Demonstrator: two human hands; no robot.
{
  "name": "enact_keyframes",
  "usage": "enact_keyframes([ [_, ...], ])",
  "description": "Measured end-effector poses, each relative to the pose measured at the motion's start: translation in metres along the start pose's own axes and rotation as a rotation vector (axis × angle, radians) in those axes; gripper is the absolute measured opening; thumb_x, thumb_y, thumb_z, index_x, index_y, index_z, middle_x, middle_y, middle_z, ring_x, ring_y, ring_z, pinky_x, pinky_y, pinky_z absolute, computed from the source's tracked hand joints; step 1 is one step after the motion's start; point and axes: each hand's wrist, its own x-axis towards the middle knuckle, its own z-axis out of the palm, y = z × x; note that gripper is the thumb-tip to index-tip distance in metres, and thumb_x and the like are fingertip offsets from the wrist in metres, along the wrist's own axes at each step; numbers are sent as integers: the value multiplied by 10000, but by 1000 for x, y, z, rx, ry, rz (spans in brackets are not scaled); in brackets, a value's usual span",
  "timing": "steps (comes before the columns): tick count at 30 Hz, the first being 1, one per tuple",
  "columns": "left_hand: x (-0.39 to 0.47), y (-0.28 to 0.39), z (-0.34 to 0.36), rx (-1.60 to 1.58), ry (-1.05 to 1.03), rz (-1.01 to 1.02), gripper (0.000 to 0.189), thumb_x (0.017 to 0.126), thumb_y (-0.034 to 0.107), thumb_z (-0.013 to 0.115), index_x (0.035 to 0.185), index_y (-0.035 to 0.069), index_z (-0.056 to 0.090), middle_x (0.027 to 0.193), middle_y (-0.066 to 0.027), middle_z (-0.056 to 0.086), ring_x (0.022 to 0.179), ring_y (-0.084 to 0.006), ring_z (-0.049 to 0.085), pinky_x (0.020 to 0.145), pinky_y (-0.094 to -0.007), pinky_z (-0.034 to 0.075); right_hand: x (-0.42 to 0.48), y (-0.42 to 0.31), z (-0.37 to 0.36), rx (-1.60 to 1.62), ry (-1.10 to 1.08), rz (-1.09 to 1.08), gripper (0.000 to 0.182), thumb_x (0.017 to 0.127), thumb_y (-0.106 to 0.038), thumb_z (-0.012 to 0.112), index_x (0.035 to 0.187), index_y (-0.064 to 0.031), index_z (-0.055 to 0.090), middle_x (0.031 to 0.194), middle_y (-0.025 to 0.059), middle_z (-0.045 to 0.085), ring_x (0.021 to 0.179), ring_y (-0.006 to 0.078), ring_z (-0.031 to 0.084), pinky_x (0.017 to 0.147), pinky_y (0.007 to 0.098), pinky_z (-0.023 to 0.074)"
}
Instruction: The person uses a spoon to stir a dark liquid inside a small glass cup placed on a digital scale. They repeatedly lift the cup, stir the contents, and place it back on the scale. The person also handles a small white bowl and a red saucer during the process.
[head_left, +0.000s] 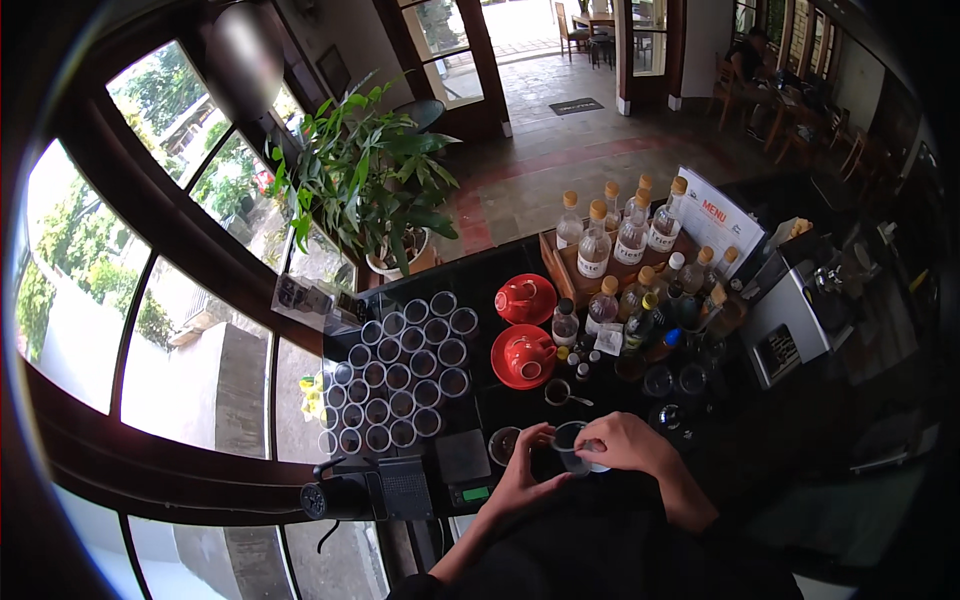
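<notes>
A clear plastic cup (568, 441) stands on the dark counter between my two hands. My left hand (531, 469) curves around its left side, thumb and fingers apart; whether it touches the cup is unclear. My right hand (619, 446) is at the cup's right rim with bent fingers; what they pinch, if anything, cannot be made out. Something pale lies under those fingers. Just left of my left hand is another round cup (504, 444) with dark contents. A small cup of dark liquid (557, 391) and a spoon (581, 400) are beyond the hands.
Rows of clear plastic cups (397, 374) fill the counter's left part, behind a digital scale (471, 493) and a black device (405, 486). Red cups on saucers (499, 358), capped bottles (602, 304) and a wooden crate (559, 268) stand beyond. A person (748, 67) sits far off.
</notes>
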Motion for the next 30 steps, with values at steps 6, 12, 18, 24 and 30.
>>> enact_keyframes([
  [6,-14,-4,-28,-308,76,-178,1052,853,130,926,1681,30,286,1450,-133,607,1345,-224,631,1187,-396,469,36,-20,28,181,-10,-444,217,910,-103,829,1125,-79,807,917,70,758,834,225,738,743,351,582],
  [12,-46,-31,-51,-88,428,-219,568,885,99,908,1355,46,593,1256,-63,680,1172,-153,662,1027,-335,534,49,-31,42,305,63,-325,305,943,-70,799,1246,-87,775,921,79,758,775,182,729,723,324,583],
  [18,-79,-94,-81,-385,736,-231,432,1015,110,770,1382,89,544,1250,-36,630,1150,-134,614,1030,-295,479,56,-9,35,304,214,-266,261,961,-24,762,1219,-55,779,865,38,731,656,93,604,620,291,504],
  [24,-83,-131,-83,255,818,-269,573,896,166,900,1370,54,597,1291,-85,632,1218,-206,619,1070,-339,480,70,27,64,155,242,-148,144,972,-145,775,1089,-62,777,876,71,738,756,213,730,694,356,578],
  [30,-96,-157,-73,379,923,-298,630,822,144,951,1348,15,630,1285,-129,675,1202,-264,681,1061,-390,535,91,50,119,-125,164,-182,173,868,-267,869,952,-126,813,960,37,615,996,231,627,919,449,521],
])
